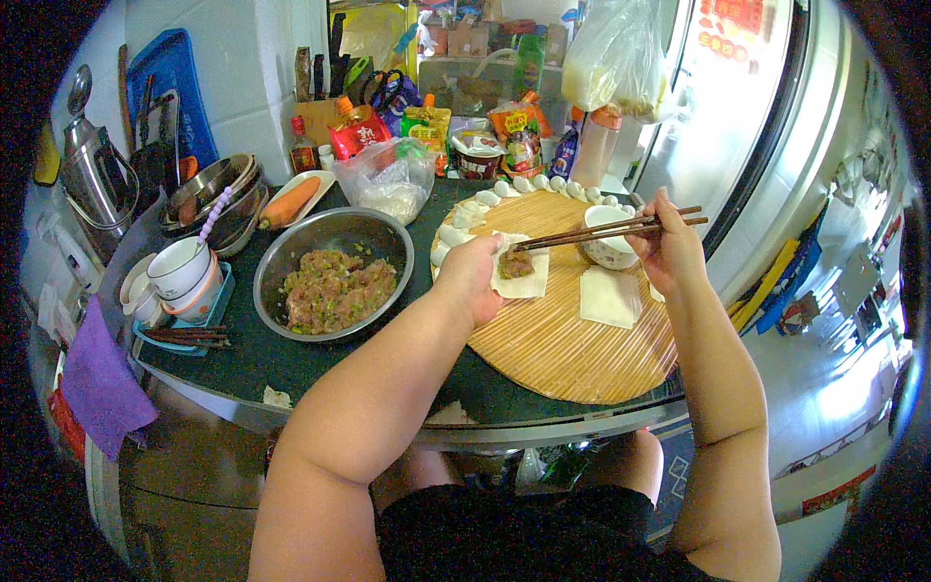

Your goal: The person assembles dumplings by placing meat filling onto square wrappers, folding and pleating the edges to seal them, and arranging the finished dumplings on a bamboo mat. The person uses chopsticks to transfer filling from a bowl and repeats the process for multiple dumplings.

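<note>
My left hand (476,280) holds a square dough wrapper (534,276) by its left edge, with a lump of minced filling (516,263) on it. In my right hand (670,247) is a pair of dark chopsticks (582,234), their tips at the upper part of the filling. Both hands are over a round woven mat (574,364). On the mat are a stack of square wrappers (609,298), a small patterned bowl (611,251) whose inside is partly hidden, and several folded dumplings (487,198) along the far and left rim. A steel bowl (333,218) of minced filling stands left of the mat.
Behind the steel bowl are a carrot (289,204) on a dish and a plastic bag of white contents (396,200). Stacked bowls (178,269) and chopsticks sit in a blue tray (218,298) at the left. Sauce pouches and a bottle (602,145) line the back.
</note>
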`<state>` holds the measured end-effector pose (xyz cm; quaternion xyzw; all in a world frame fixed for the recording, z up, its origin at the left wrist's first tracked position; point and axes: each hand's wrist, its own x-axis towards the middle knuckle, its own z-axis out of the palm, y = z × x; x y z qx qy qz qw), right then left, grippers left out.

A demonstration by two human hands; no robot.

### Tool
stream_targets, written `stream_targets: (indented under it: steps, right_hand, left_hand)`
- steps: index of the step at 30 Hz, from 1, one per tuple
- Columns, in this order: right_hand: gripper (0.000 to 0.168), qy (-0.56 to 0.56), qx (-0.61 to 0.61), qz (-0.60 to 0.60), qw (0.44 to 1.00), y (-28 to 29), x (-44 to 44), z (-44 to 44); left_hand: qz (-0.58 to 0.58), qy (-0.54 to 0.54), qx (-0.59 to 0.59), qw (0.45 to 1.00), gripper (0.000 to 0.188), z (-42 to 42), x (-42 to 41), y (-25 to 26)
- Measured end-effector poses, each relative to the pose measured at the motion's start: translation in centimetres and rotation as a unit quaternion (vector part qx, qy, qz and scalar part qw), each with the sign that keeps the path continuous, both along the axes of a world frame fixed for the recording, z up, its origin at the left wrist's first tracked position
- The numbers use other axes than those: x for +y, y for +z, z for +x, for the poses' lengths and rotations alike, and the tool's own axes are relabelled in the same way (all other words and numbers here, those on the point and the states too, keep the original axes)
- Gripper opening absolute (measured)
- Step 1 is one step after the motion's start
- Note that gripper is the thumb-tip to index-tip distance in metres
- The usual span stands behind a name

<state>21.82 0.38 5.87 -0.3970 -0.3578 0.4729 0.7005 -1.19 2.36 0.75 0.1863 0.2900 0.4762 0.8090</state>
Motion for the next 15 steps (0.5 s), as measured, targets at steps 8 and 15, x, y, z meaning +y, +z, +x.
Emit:
stream_targets:
  steps: [8, 15]
  right_hand:
    - [0.03, 0.006, 0.003, 0.013, 1.0, 0.27, -0.03, 0.62]
    - [0.029, 0.036, -0.064, 0.031, 0.997, -0.25, -0.09, 0.72]
  left_hand:
    - [0.007, 0.013, 0.002, 1.0, 0.036, 0.01, -0.06, 0.04]
    - [-0.001, -0.004, -0.027, 1.0, 0.036, 0.16, -0.02, 0.12]
